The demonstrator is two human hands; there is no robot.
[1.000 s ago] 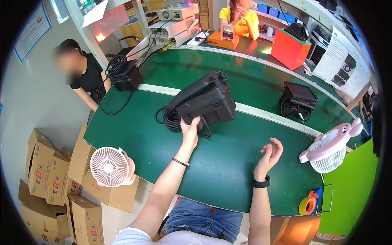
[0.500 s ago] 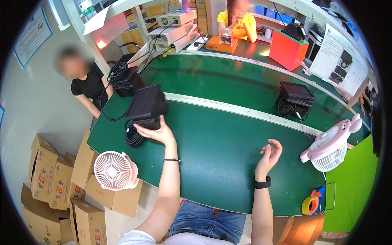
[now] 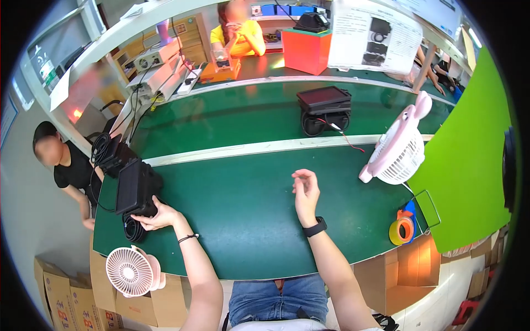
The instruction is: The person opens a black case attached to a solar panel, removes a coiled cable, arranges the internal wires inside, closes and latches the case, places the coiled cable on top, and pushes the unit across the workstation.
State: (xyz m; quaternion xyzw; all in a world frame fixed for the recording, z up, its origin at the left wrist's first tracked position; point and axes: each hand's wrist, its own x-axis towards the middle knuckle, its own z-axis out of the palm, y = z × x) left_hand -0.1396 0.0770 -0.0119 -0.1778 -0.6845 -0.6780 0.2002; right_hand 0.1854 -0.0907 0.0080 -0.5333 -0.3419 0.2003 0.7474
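Note:
At the table's left end, a black box with a flat dark panel (image 3: 128, 185) stands with a coiled black cable (image 3: 133, 227) below it. My left hand (image 3: 159, 216) is on its lower right corner, thumb against the side and fingers along the bottom edge. Just behind it is another black box (image 3: 113, 154) with a cable coil. My right hand (image 3: 306, 193) hovers over the middle of the green table (image 3: 243, 220), fingers loosely bent and apart, holding nothing. A third black box (image 3: 324, 107) with a red wire is at the back.
A pink-white fan (image 3: 130, 271) is at the front left edge; a pink fan with ears (image 3: 398, 149) stands right. Near it are a tape roll (image 3: 402, 230) and a wire frame (image 3: 429, 212). One person (image 3: 77, 171) is at left, another (image 3: 243, 41) behind the table.
My left hand has moved left with the black box, now beside the other box at the left end. The view has turned right. My right hand keeps its loose pose.

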